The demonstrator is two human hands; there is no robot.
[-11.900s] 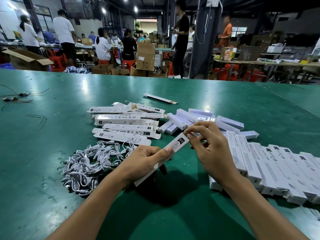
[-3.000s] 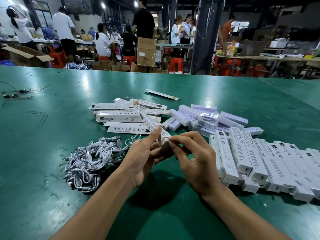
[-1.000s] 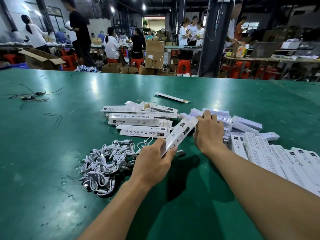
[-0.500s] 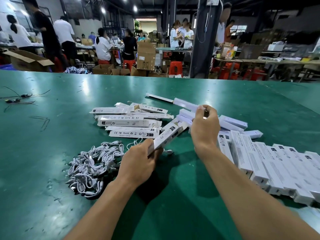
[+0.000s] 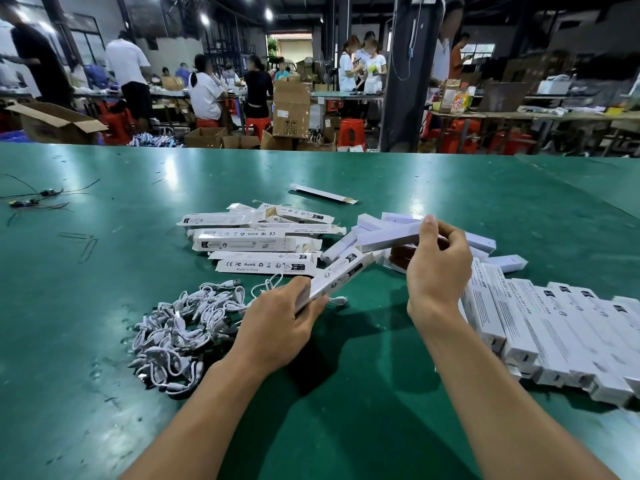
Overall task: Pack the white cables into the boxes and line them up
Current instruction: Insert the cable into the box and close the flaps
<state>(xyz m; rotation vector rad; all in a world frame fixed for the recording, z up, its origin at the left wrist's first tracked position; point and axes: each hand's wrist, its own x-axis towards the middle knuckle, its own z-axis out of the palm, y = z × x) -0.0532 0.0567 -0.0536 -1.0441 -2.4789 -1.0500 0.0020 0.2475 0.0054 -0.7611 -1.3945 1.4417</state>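
My left hand (image 5: 280,323) grips the near end of a long printed white box (image 5: 341,273) that slants up to the right above the green table (image 5: 104,341). My right hand (image 5: 438,268) holds a plain white inner box (image 5: 389,237) by its right end, its left end close to the printed box's open mouth. A tangle of white cables (image 5: 183,327) lies left of my left hand. Several flat printed boxes (image 5: 256,244) lie behind it. Plain white inner boxes (image 5: 485,242) are heaped behind my right hand. A row of packed boxes (image 5: 540,327) lines up at the right.
One flat box (image 5: 323,194) lies alone farther back. Dark thin wires (image 5: 34,199) lie at the far left of the table. Beyond the table's far edge people work among cardboard cartons (image 5: 291,105), red stools and a dark pillar (image 5: 403,74).
My right hand has lifted a plain white inner box off the heap and brought it toward the printed box's open end. My left hand keeps its grip on the printed box.
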